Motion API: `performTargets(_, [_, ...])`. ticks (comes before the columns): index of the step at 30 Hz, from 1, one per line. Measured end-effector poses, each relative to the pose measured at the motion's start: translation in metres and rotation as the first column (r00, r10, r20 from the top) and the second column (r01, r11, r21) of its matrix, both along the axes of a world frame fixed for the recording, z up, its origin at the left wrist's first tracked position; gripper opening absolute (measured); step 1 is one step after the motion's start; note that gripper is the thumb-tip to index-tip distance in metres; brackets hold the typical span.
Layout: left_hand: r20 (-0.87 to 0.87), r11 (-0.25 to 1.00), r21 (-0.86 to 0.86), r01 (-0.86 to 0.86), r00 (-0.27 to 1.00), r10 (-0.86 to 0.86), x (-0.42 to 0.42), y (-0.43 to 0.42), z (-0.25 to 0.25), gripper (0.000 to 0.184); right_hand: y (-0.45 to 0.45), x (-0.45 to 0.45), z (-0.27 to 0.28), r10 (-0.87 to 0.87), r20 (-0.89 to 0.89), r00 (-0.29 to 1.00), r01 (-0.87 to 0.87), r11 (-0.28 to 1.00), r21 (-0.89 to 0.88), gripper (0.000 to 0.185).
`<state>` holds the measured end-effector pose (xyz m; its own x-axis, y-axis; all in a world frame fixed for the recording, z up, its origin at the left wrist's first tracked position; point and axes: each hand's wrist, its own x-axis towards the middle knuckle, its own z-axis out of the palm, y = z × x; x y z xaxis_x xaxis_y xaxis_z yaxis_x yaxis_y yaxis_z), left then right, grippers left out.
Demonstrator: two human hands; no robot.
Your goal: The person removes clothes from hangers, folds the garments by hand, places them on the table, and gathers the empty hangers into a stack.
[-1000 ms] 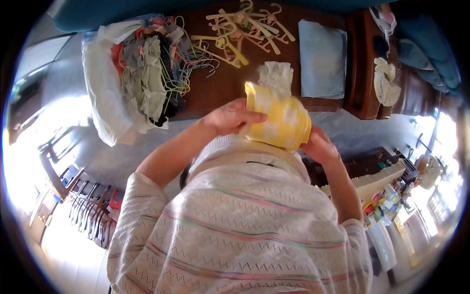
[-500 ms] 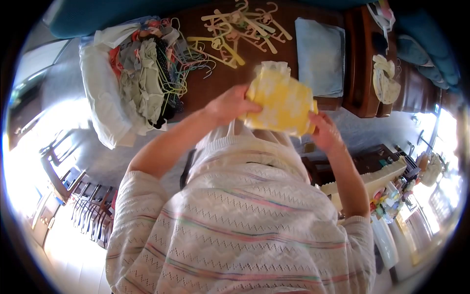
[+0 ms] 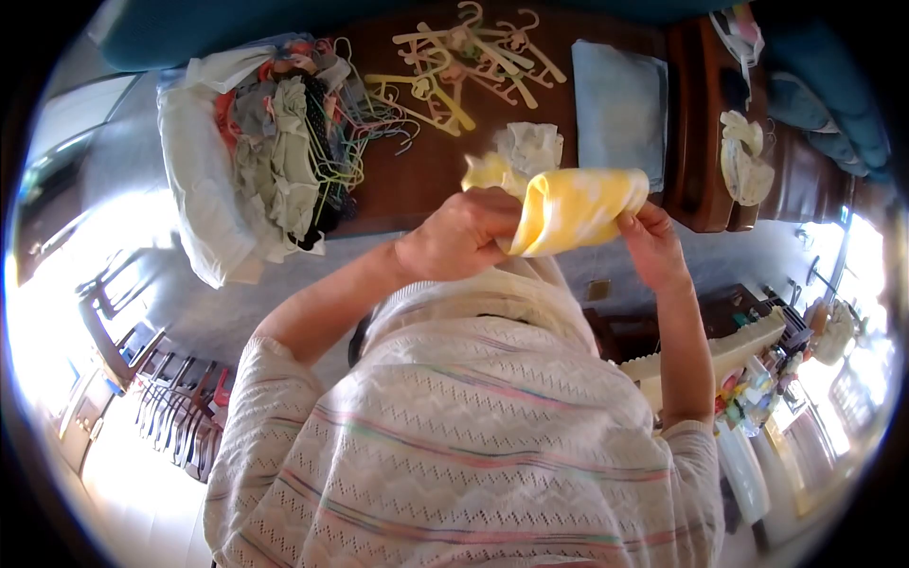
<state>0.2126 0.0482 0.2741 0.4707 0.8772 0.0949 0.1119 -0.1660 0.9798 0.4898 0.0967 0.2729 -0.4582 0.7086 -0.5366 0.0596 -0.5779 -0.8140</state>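
Note:
A yellow-and-white patterned cloth (image 3: pixel 587 210) is stretched between my hands above the near edge of the brown table. Its middle is folded over into a loose roll, and a loose end sticks out past my left fist. My left hand (image 3: pixel 464 235) is closed around the left part of it, with the fingertips hidden. At the right end, my right hand (image 3: pixel 655 248) pinches the cloth between thumb and fingers. Just beyond the cloth lies a crumpled off-white cloth (image 3: pixel 530 147) on the table; whether it belongs to a separate garment I cannot tell.
Left on the table (image 3: pixel 417 180) is a pile of clothes (image 3: pixel 289 151) with wire hangers (image 3: pixel 350 142) and a white bundle (image 3: pixel 204 175). Several plastic hangers (image 3: pixel 473 57) lie tangled at the back. A folded light-blue cloth (image 3: pixel 620 114) lies right, near a wooden chair (image 3: pixel 696 161).
The cloth was held up as a flat folded panel; now it is folded over into a roll. My left hand has turned into a fist, and the off-white cloth behind shows more.

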Motion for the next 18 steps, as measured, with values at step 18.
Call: performTargets(18, [-0.282, 0.899, 0.202, -0.389, 0.856, 0.434, -0.024, 0.011, -0.035, 0.041, -0.03, -0.018, 0.012, -0.148, -0.111, 0.983, 0.155, 0.986, 0.055, 0.019])
